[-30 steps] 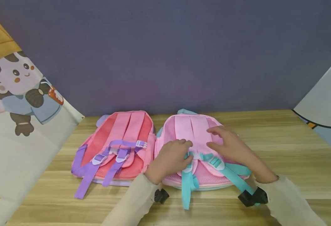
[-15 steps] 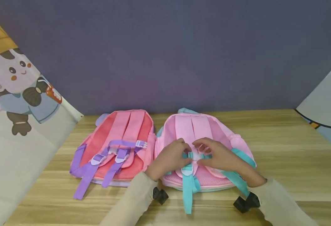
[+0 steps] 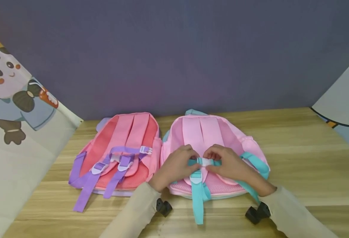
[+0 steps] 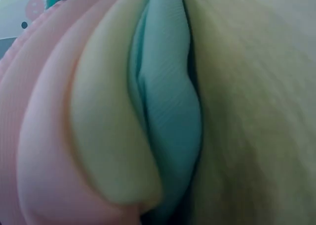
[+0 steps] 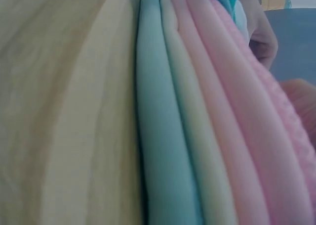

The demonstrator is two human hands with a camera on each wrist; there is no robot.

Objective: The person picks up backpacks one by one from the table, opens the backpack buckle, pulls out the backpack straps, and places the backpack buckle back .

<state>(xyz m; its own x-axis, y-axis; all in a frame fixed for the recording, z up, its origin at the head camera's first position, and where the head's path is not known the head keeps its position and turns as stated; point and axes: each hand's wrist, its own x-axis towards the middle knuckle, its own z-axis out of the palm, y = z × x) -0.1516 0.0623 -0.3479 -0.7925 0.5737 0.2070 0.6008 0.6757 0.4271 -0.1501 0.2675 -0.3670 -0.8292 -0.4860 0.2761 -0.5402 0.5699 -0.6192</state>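
Observation:
A light pink backpack (image 3: 213,135) with teal straps lies back side up on the wooden table in the head view. Across its shoulder straps runs a short teal strap with a white buckle (image 3: 205,162). My left hand (image 3: 175,167) pinches the buckle's left end, thumb below and fingers above. From the other side my right hand (image 3: 229,165) pinches its right end. The fingers partly hide the buckle. Both wrist views mostly show the backpack's layered edge (image 4: 106,116) in pink, cream and teal; part of a hand appears at the right of the right wrist view.
To the left, touching the light pink backpack, lies a coral pink backpack (image 3: 121,132) with purple straps (image 3: 85,191) and an unfastened white buckle end (image 3: 146,150). A dark panel (image 3: 192,59) stands behind the table (image 3: 305,158). A cartoon-printed sheet (image 3: 28,138) borders the left side.
My right hand has come down and left from above the backpack onto the buckle. My left hand stays near the strap, its fingers now at the buckle. The head view has shifted slightly.

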